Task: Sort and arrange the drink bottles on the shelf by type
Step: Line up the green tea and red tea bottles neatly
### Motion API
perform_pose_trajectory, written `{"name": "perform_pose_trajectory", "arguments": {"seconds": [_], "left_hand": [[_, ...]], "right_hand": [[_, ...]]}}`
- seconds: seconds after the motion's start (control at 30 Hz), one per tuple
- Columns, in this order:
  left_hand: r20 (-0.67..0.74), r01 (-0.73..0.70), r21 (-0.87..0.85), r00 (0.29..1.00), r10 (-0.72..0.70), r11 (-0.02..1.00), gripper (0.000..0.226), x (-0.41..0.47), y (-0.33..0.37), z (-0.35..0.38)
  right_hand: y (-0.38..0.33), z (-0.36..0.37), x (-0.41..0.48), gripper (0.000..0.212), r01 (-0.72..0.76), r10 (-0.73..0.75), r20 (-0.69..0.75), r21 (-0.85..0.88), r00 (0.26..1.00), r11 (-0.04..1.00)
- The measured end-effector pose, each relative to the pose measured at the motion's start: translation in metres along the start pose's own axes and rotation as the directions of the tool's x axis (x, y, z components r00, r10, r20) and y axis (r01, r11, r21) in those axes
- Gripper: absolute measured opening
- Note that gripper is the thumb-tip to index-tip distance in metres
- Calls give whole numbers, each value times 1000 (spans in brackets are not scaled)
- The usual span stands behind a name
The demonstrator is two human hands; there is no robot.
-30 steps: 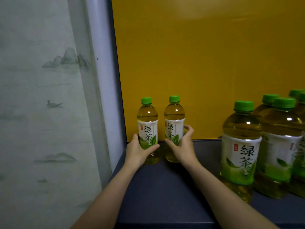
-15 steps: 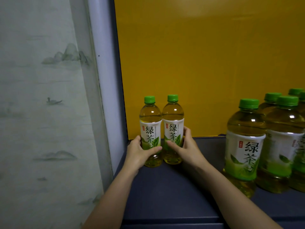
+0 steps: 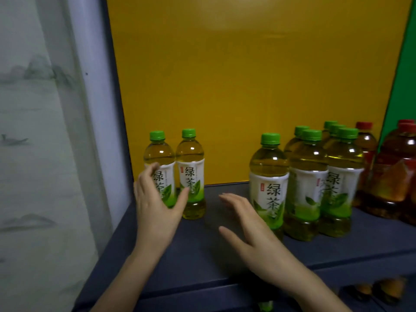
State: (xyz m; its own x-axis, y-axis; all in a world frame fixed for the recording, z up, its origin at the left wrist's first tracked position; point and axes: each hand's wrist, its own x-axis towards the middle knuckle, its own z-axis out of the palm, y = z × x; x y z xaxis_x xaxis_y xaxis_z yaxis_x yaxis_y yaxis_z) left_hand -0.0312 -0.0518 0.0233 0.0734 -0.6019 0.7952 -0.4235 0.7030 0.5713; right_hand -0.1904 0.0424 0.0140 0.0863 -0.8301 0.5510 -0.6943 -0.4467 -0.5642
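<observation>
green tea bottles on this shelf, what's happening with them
A person is sorting drinks on the dark shelf. Two small green tea bottles stand upright side by side in the back left corner. The left hand is open right in front of the left one, gripping nothing; the right hand hovers open over the shelf. To the right stands a cluster of larger green tea bottles, then red-capped brown drinks.

Light: dim, warm; brightest high on your yellow back panel (image 3: 247,30)
Glare: small highlights on the green tea bottles (image 3: 270,158)
Blur: your left hand (image 3: 157,212) and right hand (image 3: 254,233) smeared; red-capped bottles (image 3: 394,176) soft
Edges: shelf post (image 3: 116,109) bows
</observation>
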Motion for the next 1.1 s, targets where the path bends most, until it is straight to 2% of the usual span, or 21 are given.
{"name": "perform_pose_trajectory", "arguments": {"seconds": [0.1, 0.2, 0.27, 0.37, 0.47, 0.57, 0.8, 0.93, 1.0, 1.1], "left_hand": [[249, 30, -197, 968, 21, 980, 61, -24, 22, 25], [490, 147, -268, 872, 4, 952, 76, -41, 39, 54], [581, 212, -289, 814, -5, 933, 90, -47, 46, 69], [632, 238, -312, 775, 14, 920, 73, -50, 51, 85], [631, 248, -307, 776, 1, 919, 58, -49, 51, 90], [619, 217, -272, 785, -2, 937, 59, -49, 48, 89], [598, 251, -231, 799, -66, 940, 60, -45, 37, 74], [597, 329, -224, 790, -138, 917, 75, -41, 27, 60], [583, 346, -215, 795, -164, 913, 74, -40, 23, 50], [571, 373, -219, 798, -192, 902, 73, -38, 18, 33]], "right_hand": [[2, -29, -32, 40, -1, 0, -108, -6, 994, 1000], [15, -55, -46, 36, -63, 52, -329, -23, 943, 998], [29, -67, -49, 38, -136, 93, -471, -58, 877, 989], [48, -75, -48, 50, -245, 161, -551, -83, 819, 966], [61, -71, -48, 63, -337, 249, -519, -80, 818, 938], [68, -64, -46, 70, -357, 275, -499, -76, 822, 931], [75, -60, -39, 74, -403, 310, -478, -103, 822, 909], [74, -57, -30, 72, -362, 339, -346, -2, 875, 932], [74, -55, -25, 73, -361, 364, -268, 63, 892, 930], [71, -51, -19, 75, -334, 341, -209, 70, 916, 940]]}}
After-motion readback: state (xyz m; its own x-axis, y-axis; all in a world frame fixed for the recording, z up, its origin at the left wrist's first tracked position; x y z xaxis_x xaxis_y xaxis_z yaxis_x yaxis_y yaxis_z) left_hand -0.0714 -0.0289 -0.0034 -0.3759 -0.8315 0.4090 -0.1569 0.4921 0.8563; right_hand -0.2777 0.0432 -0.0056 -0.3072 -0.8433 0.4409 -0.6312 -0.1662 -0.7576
